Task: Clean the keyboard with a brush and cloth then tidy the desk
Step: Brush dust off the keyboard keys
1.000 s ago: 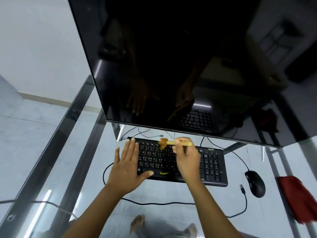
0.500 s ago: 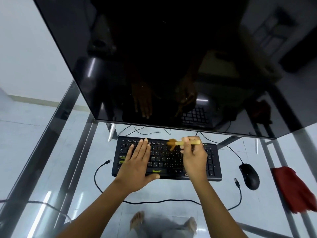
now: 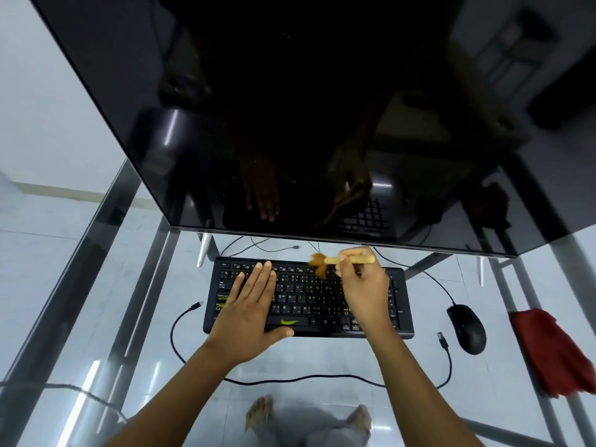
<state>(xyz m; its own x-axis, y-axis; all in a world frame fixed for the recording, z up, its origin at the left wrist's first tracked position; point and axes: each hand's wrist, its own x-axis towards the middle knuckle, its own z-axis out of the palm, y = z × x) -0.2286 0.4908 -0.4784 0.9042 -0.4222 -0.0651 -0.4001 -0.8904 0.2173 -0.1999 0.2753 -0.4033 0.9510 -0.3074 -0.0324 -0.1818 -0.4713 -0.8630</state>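
Note:
A black keyboard (image 3: 309, 298) lies on the glass desk (image 3: 322, 362) below a large dark monitor (image 3: 290, 124). My left hand (image 3: 251, 304) rests flat, fingers straight, on the keyboard's left half. My right hand (image 3: 364, 285) grips a small brush (image 3: 342, 260) with a pale wooden handle; its brown bristles touch the top key rows near the middle. A red cloth (image 3: 551, 350) lies at the desk's right edge, apart from both hands.
A black mouse (image 3: 466, 329) sits right of the keyboard. A loose black cable (image 3: 306, 379) curves across the glass in front of the keyboard, with free plugs on both sides. Metal frame bars run along the left side. My feet show through the glass.
My left hand has slid further onto the keyboard's left keys. The brush has shifted slightly right along the top rows. The camera view has tilted, moving the keyboard toward the centre.

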